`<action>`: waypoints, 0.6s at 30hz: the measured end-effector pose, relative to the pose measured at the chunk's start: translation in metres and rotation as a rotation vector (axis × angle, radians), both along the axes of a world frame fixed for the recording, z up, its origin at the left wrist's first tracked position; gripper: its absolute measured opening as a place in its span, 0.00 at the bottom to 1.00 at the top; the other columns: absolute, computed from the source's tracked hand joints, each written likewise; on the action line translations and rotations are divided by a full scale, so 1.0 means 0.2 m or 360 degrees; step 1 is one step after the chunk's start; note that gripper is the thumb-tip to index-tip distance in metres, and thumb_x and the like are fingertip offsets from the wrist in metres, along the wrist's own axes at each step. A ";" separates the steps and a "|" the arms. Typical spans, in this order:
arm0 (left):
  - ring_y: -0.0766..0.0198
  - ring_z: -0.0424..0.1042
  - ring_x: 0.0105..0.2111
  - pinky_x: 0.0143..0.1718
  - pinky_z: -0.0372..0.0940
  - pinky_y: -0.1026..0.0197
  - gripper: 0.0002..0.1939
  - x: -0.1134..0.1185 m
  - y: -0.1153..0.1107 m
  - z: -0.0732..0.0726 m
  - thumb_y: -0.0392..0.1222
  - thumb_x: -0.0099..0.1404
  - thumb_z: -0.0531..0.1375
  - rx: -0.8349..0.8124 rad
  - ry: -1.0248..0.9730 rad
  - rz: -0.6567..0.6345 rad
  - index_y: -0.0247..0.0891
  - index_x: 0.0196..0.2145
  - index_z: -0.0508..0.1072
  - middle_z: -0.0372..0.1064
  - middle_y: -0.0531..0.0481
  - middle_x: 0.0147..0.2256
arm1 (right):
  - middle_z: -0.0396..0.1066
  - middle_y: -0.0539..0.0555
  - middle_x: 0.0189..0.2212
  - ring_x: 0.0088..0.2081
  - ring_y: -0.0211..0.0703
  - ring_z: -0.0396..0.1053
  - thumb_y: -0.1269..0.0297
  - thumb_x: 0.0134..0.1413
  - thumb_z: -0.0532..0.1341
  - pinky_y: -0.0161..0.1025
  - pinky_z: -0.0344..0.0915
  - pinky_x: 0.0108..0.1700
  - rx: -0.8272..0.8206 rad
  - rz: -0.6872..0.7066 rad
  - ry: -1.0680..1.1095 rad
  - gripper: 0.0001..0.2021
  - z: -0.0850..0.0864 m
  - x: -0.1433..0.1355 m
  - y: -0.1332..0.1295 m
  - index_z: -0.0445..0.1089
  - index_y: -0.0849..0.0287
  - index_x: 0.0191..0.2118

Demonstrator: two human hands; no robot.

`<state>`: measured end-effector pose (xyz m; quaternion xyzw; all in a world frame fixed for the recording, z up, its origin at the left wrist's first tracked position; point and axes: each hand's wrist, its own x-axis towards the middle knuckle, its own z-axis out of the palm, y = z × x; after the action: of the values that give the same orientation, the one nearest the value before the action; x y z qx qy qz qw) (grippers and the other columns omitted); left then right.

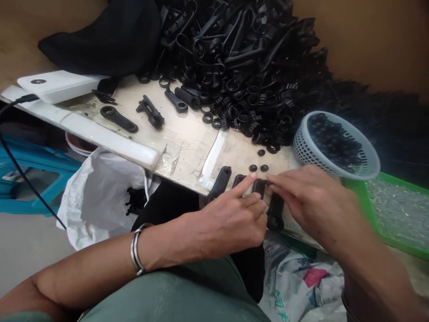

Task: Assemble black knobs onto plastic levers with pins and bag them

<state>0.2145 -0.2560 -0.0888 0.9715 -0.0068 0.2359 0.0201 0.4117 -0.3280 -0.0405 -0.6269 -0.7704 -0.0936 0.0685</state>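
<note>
Several black plastic handle-like arms stand in a row at the table's front edge, the leftmost arm (221,181) tilted and the rightmost arm (276,210) partly under my right hand. My left hand (234,219) reaches over the row, its index finger stretched forward and its other fingers bent against a middle black plastic arm (259,188). The left thumb is hidden. Thumb and fingers of my right hand (315,197) pinch together at that arm's upper end; what they hold is too small to make out. Small round black caps (253,168) lie just beyond my fingertips.
A large heap of black plastic parts (234,58) covers the back of the table. At right stand a white basket (303,143) of small black pieces and a green tray (362,197) of clear bits. A white device (63,85) lies left; a white sack (90,201) hangs below.
</note>
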 end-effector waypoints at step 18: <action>0.57 0.74 0.50 0.72 0.47 0.37 0.12 0.01 0.01 -0.04 0.30 0.72 0.53 -0.0115 -0.0009 -0.0008 0.30 0.44 0.77 0.76 0.44 0.44 | 0.69 0.53 0.30 0.35 0.46 0.60 0.71 0.65 0.54 0.42 0.50 0.32 -0.0191 -0.0046 -0.0041 0.09 0.00 -0.03 0.04 0.71 0.57 0.36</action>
<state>0.2161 -0.2545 -0.0962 0.9695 -0.0009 0.2387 0.0557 0.4053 -0.3201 -0.0409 -0.6397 -0.7664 -0.0562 0.0196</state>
